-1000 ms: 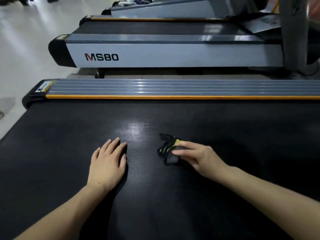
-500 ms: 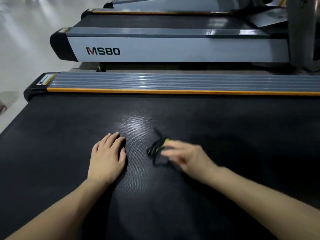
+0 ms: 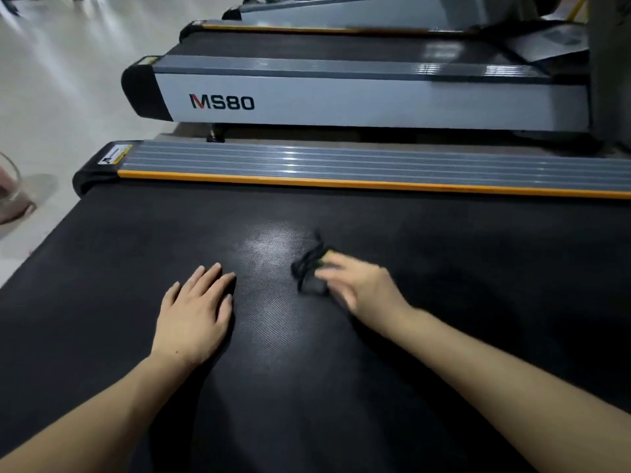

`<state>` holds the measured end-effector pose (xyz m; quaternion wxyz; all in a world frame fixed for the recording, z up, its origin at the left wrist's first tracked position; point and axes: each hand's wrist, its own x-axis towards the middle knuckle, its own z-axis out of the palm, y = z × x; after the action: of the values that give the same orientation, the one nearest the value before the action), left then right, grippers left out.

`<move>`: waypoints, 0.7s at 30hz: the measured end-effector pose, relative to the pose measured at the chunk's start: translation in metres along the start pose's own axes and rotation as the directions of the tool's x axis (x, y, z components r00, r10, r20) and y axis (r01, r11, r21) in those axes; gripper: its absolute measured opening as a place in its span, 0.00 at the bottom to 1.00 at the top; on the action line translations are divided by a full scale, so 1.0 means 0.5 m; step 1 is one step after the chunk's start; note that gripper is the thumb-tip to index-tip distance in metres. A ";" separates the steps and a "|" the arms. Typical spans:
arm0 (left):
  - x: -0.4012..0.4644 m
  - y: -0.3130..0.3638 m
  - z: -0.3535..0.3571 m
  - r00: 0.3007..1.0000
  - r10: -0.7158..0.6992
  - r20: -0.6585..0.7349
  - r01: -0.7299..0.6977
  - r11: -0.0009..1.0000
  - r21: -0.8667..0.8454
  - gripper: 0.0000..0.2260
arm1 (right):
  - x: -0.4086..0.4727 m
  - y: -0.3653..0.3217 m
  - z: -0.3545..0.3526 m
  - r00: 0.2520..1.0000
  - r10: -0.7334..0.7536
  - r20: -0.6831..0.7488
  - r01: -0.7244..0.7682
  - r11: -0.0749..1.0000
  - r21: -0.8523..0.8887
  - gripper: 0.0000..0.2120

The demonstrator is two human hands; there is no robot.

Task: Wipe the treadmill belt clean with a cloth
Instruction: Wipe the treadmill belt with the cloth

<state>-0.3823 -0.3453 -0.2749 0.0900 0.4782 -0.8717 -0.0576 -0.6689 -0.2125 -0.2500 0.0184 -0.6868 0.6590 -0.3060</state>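
The black treadmill belt (image 3: pixel 444 268) fills the lower part of the head view. A small dark cloth (image 3: pixel 309 268) with a yellow-green edge lies bunched on the belt near its middle. My right hand (image 3: pixel 358 285) holds the cloth against the belt, fingers over its right side; the hand is blurred by motion. My left hand (image 3: pixel 196 312) lies flat on the belt to the left of the cloth, fingers straight and together, holding nothing.
A grey ribbed side rail (image 3: pixel 341 162) with an orange strip borders the belt's far side. Beyond it stands another treadmill (image 3: pixel 341 97) marked MS80. Pale floor (image 3: pixel 51 97) lies to the left, with a reddish object (image 3: pixel 10 196) at the frame's left edge.
My right hand has slid the cloth left across the belt and is blurred in motion. My left hand has stayed flat in place. The camera has shifted slightly.
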 end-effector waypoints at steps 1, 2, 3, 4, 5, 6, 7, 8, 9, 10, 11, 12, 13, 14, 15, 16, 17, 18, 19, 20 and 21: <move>-0.001 0.000 0.005 1.000 -0.001 -0.007 0.001 1.000 -0.005 0.26 | -0.034 -0.024 0.003 0.995 -0.070 0.065 0.068 0.997 0.034 0.12; -0.003 0.001 0.009 1.000 -0.007 -0.017 0.007 1.000 -0.007 0.25 | -0.053 -0.036 0.003 0.986 -0.121 0.112 0.115 0.992 0.058 0.12; -0.005 0.002 0.012 0.999 -0.014 -0.028 0.014 1.000 -0.006 0.25 | -0.051 -0.035 0.000 0.977 -0.160 0.138 0.153 0.986 0.061 0.12; -0.004 0.003 0.011 0.999 -0.020 -0.037 0.019 1.000 -0.007 0.24 | -0.029 -0.018 0.004 0.972 -0.192 0.136 0.189 0.981 0.036 0.12; -0.003 0.005 0.010 0.999 -0.021 -0.043 0.020 1.000 -0.011 0.23 | 0.009 0.003 0.008 0.970 -0.207 0.127 0.209 0.978 -0.003 0.11; -0.002 0.005 0.009 0.999 -0.021 -0.045 0.020 1.000 -0.017 0.23 | 0.059 0.029 0.017 0.976 -0.197 0.093 0.203 0.977 -0.062 0.12; -0.002 0.005 0.008 0.999 -0.024 -0.049 0.023 0.999 -0.023 0.22 | 0.116 0.054 0.028 0.987 -0.154 0.043 0.159 0.978 -0.135 0.12; -0.002 0.004 0.007 0.998 -0.027 -0.054 0.026 0.999 -0.029 0.22 | 0.171 0.069 0.034 0.999 -0.052 0.000 0.051 0.981 -0.188 0.14; -0.003 0.004 0.007 0.998 -0.030 -0.060 0.028 0.999 -0.035 0.22 | 0.212 0.077 0.042 0.996 0.091 -0.017 -0.093 0.979 -0.181 0.16; -0.004 0.004 0.008 0.997 -0.033 -0.066 0.031 0.999 -0.041 0.22 | 0.232 0.078 0.053 0.977 0.205 -0.052 -0.210 0.968 -0.137 0.18; -0.003 0.003 0.008 0.997 -0.037 -0.073 0.034 0.998 -0.047 0.22 | 0.237 0.073 0.061 0.959 0.275 -0.073 -0.281 0.955 -0.090 0.20; -0.001 0.003 0.007 0.996 -0.040 -0.078 0.035 0.998 -0.056 0.22 | 0.228 0.063 0.064 0.953 0.291 -0.083 -0.295 0.954 -0.054 0.20; 0.000 0.003 0.007 0.996 -0.043 -0.080 0.038 0.997 -0.062 0.23 | 0.203 0.048 0.065 0.966 0.243 -0.085 -0.247 0.969 -0.028 0.19; 0.000 0.002 0.007 0.995 -0.051 -0.082 0.045 0.997 -0.067 0.23 | 0.165 0.028 0.068 0.985 0.151 -0.079 -0.152 0.988 -0.003 0.18; 0.000 0.001 0.008 0.995 -0.061 -0.084 0.055 0.996 -0.070 0.24 | 0.123 0.001 0.070 0.997 0.043 -0.058 -0.042 0.999 0.018 0.16; 0.001 0.000 0.009 0.994 -0.070 -0.085 0.064 0.995 -0.072 0.24 | 0.081 -0.027 0.076 0.998 -0.055 -0.012 0.055 0.998 0.037 0.15; 0.001 -0.001 0.010 0.994 -0.076 -0.080 0.071 0.995 -0.072 0.24 | 0.049 -0.050 0.082 0.992 -0.126 0.033 0.125 0.991 0.042 0.14; 0.001 -0.001 0.012 0.994 -0.079 -0.074 0.075 0.995 -0.066 0.25 | 0.034 -0.062 0.081 0.983 -0.175 0.051 0.173 0.984 0.044 0.13; 0.000 -0.002 0.013 0.994 -0.082 -0.070 0.078 0.995 -0.056 0.25 | 0.040 -0.058 0.081 0.975 -0.213 0.058 0.211 0.977 0.045 0.13; -0.001 0.000 0.012 0.994 -0.084 -0.065 0.081 0.996 -0.047 0.25 | 0.059 -0.047 0.082 0.969 -0.243 0.047 0.242 0.970 0.027 0.12; 0.000 0.001 0.012 0.995 -0.082 -0.063 0.080 0.996 -0.042 0.25 | 0.094 -0.025 0.086 0.970 -0.240 0.037 0.240 0.971 -0.002 0.12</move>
<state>-0.3841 -0.3449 -0.2805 0.1250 0.5130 -0.8469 -0.0628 -0.6413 -0.2702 -0.2610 -0.0091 -0.7671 0.5716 -0.2913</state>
